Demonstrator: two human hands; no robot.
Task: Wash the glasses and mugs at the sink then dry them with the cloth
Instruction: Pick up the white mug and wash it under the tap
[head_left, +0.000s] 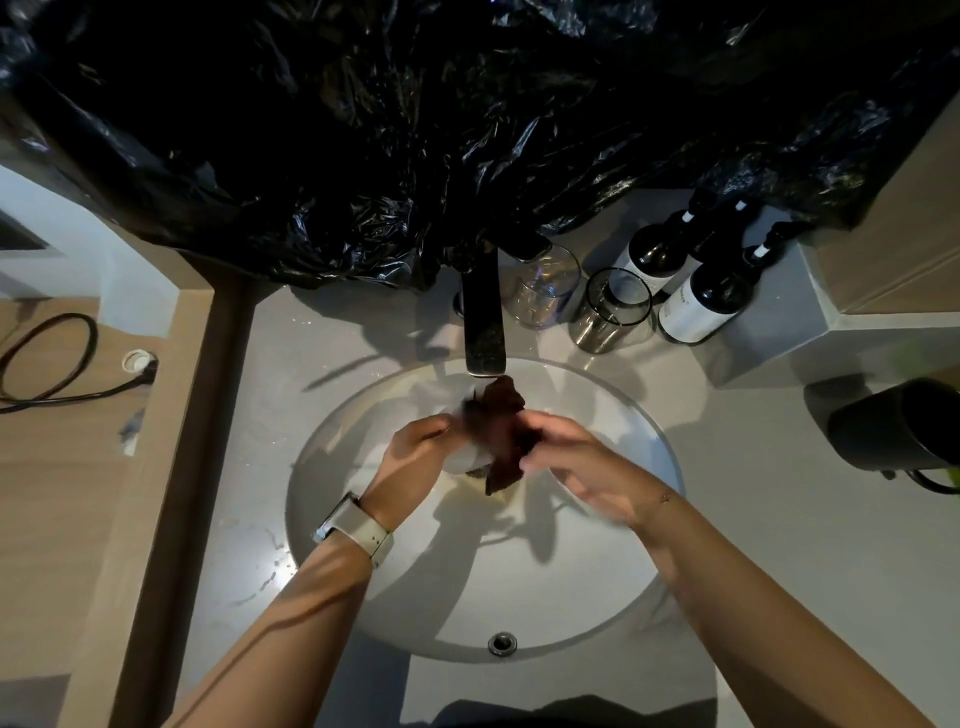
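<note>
Over the round sink (363, 587) my left hand (415, 457) grips a clear glass (462, 457), mostly hidden by the dark brown cloth (501, 431). My right hand (576, 462) pinches the cloth against the glass, just below the black tap spout (485, 322). Two more glasses stand behind the sink on the counter: a clear one (548, 291) and a dark-rimmed one (610, 312). A black mug (893, 426) lies on its side at the right edge.
Two dark pump bottles (701, 296) with white labels stand at the back right beside a grey ledge (789, 322). Black plastic sheeting (415, 130) hangs over the wall behind the tap. A black cable (52, 364) and a socket (139, 361) lie on the wooden surface at left.
</note>
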